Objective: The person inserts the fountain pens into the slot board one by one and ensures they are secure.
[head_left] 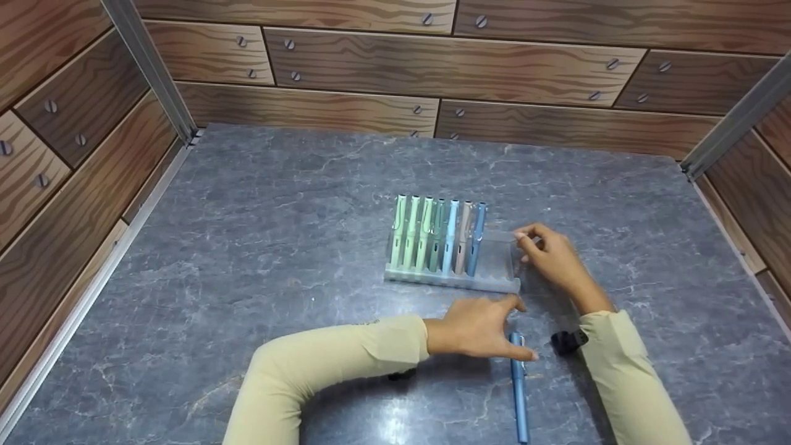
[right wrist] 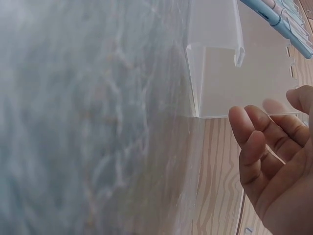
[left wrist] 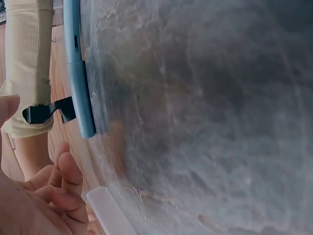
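A translucent pen stand (head_left: 457, 283) holds several capped pens side by side: three light green, then dark green, light blue (head_left: 452, 235), greyish pink and blue (head_left: 477, 241). At the stand's right edge, my right hand (head_left: 553, 256) pinches the panel (right wrist: 244, 83); one fingertip shows faintly through it. My left hand (head_left: 479, 327) hovers in front of the stand, thumb and index finger spread apart, holding nothing. Beneath its thumb lies a loose blue pen (head_left: 519, 395), pointing toward the front edge. The left wrist view shows this pen (left wrist: 80, 93) close to the fingers.
Both hands work over a grey marbled tabletop (head_left: 278, 216). Wood-patterned walls (head_left: 371, 68) enclose the back and sides, with metal posts (head_left: 151, 68) at the corners. A black wrist device (head_left: 568, 341) sits at the right sleeve.
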Demonstrator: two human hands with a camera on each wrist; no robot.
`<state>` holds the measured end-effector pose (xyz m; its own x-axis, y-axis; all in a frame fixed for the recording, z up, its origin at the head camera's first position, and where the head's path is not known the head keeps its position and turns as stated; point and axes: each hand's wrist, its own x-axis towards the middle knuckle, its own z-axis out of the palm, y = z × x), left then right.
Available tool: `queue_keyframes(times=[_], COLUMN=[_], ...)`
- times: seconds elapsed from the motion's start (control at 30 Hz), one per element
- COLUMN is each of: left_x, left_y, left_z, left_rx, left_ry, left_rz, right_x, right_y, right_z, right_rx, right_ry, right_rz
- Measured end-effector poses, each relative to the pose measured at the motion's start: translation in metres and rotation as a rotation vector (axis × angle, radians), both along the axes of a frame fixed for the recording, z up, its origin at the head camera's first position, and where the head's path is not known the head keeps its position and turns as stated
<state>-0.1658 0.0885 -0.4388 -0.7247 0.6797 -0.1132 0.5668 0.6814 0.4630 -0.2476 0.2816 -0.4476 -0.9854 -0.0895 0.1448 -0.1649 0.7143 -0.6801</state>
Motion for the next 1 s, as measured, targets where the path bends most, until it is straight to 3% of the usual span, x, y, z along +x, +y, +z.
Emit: queue_keyframes(times=[0.6, 1.0], left_x=[0.008, 0.009], left_y=[0.011, 0.015], left_z=[-0.007, -0.013], left_rx=[-0.141, -0.197], left_ry=[-0.064, -0.017], left_rz=[-0.009, -0.001], right_x=[0.001, 0.000], right_y=[0.000, 0.001], right_z=[0.001, -0.001], right_rx=[-0.003, -0.003], right_ry=[-0.013, 0.002], right_rz=[0.007, 0.002])
